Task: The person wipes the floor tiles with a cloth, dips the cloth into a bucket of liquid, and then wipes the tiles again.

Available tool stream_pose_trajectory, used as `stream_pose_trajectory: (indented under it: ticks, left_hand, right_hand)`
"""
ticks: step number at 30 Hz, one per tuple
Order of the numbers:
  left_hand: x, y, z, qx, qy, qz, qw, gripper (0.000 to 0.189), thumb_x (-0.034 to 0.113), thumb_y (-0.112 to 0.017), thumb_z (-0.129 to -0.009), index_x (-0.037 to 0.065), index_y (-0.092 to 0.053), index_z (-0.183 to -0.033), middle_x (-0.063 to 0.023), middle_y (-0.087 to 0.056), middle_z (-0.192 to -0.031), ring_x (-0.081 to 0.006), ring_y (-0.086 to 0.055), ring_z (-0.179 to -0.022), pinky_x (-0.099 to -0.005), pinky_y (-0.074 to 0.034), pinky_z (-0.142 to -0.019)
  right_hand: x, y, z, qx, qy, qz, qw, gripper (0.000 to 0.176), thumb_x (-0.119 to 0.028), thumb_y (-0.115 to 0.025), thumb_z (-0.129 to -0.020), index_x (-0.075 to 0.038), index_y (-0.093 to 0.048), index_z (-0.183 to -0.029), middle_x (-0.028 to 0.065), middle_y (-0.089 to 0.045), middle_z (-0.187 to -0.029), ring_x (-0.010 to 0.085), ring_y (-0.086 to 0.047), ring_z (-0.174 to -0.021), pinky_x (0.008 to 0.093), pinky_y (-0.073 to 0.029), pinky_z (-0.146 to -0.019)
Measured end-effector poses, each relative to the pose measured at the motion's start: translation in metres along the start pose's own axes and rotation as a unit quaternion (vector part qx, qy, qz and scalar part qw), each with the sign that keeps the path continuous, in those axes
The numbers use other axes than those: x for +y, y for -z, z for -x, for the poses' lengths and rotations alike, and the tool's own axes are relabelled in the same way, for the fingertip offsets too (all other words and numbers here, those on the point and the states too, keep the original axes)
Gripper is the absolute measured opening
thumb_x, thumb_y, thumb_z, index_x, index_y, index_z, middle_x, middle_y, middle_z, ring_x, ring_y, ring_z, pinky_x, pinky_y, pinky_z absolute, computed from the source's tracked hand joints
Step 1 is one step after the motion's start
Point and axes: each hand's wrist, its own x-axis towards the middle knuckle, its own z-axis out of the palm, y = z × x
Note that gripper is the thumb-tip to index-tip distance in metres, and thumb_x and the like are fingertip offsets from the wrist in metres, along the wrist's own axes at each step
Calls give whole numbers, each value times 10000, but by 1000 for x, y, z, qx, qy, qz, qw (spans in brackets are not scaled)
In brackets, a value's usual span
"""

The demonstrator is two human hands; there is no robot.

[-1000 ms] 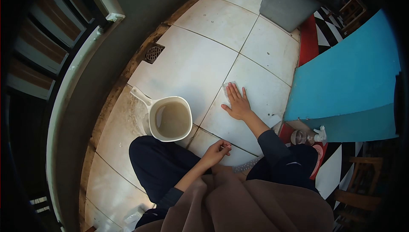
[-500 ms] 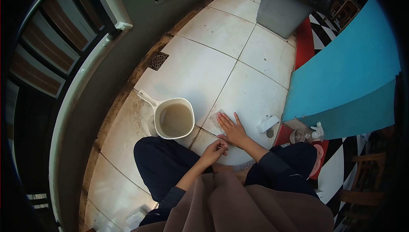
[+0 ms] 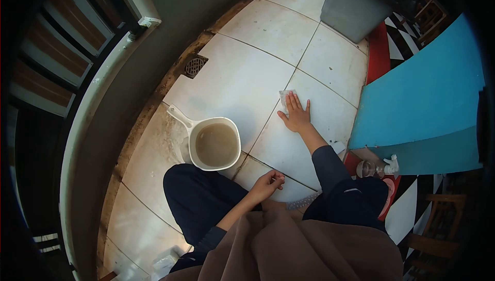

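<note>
My right hand [image 3: 296, 118] lies on the white floor tile with its fingers stretched out, pressing down a thin, greyish-white wipe [image 3: 283, 95] that shows past the fingertips. My left hand [image 3: 268, 184] is closed in front of my lap, its fingers curled together; whether anything is inside cannot be made out. To the left of both hands a white dipper [image 3: 192, 149] stands upright on the floor, its handle toward the wall. Cloudy, brownish water [image 3: 216, 144] fills much of it.
A floor drain [image 3: 195, 66] sits by the dark wall [image 3: 124, 75]. A grey bin [image 3: 356, 10] stands at the far right. Near the blue panel [image 3: 417, 95] are a clear spray bottle [image 3: 367, 168] and a partly hidden white object [image 3: 338, 147]. A clear plastic pack [image 3: 166, 263] lies lower left.
My right hand has slid the wipe forward and slightly right across the tile, away from my left hand. The left hand stays closed near my lap.
</note>
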Motion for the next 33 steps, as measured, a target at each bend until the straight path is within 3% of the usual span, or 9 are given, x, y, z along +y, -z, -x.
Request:
stream_pose_trajectory:
  ticks: [2, 11, 14, 17, 19, 25, 28, 33]
  left_hand:
    - [0, -1, -2, -5, -4, 7, 1000, 178, 142, -562, -895, -10, -554, -987, -52, -589, -878, -122, -598, -738, -249, -474, -707]
    - [-4, 2, 1, -13, -21, -18, 1000, 203, 132, -539, -910, -7, -525, -1057, -76, -589, -931, -140, -608, -795, -256, -468, -753]
    - [-10, 3, 3, -12, -14, -16, 1000, 203, 127, -537, -907, -4, -526, -1062, -74, -591, -930, -141, -609, -799, -259, -468, -753]
    - [-1, 5, 9, -10, 0, -29, 1000, 206, 135, -534, -912, -4, -526, -1064, -75, -590, -935, -140, -607, -797, -264, -468, -756]
    - [4, 4, 12, -6, 10, -32, 999, 207, 142, -533, -915, -5, -527, -1061, -77, -589, -937, -139, -605, -794, -266, -468, -758]
    - [-7, 7, -2, -7, 20, -17, 1000, 200, 143, -537, -911, -9, -532, -1041, -73, -588, -922, -133, -601, -791, -265, -467, -757]
    - [-5, 4, -2, -6, 14, -5, 1000, 189, 154, -544, -909, -5, -539, -1010, -61, -585, -886, -127, -601, -771, -259, -468, -734]
    - [-7, 1, -6, -8, -11, 0, 1000, 183, 191, -564, -905, 11, -558, -940, -24, -564, -773, -97, -568, -684, -244, -461, -668]
  right_hand:
    - [-5, -6, 9, 17, 13, 0, 1000, 795, -625, -288, -893, -112, -101, -1471, 17, -25, -1547, 154, -20, -1419, 579, 35, -1092]
    - [-50, -51, 119, 71, 238, -8, 969, 790, -620, -371, -864, -119, -206, -1452, 31, -150, -1529, 166, -116, -1409, 597, -2, -1087]
    - [-51, -48, 129, 81, 250, -2, 965, 776, -620, -367, -864, -130, -222, -1447, 21, -174, -1524, 154, -141, -1403, 594, -22, -1089]
    - [-41, -36, 115, 85, 238, 4, 968, 766, -618, -353, -871, -135, -216, -1450, 10, -169, -1526, 142, -141, -1402, 587, -20, -1093]
    - [-26, -33, 85, 104, 177, 22, 978, 748, -601, -336, -888, -139, -192, -1458, -1, -126, -1534, 135, -115, -1405, 587, -8, -1093]
    - [19, 2, 2, -7, -9, -5, 1000, 776, -612, -282, -899, -139, -66, -1475, -18, -17, -1547, 122, -24, -1416, 580, 29, -1096]
    - [23, 4, -10, -8, -21, -12, 1000, 789, -619, -272, -896, -127, -59, -1475, -3, -6, -1548, 137, -8, -1418, 565, 39, -1100]
    - [0, -15, 30, 29, 104, 0, 994, 802, -600, -318, -894, -95, -82, -1470, 38, -26, -1546, 172, -14, -1421, 549, 38, -1104]
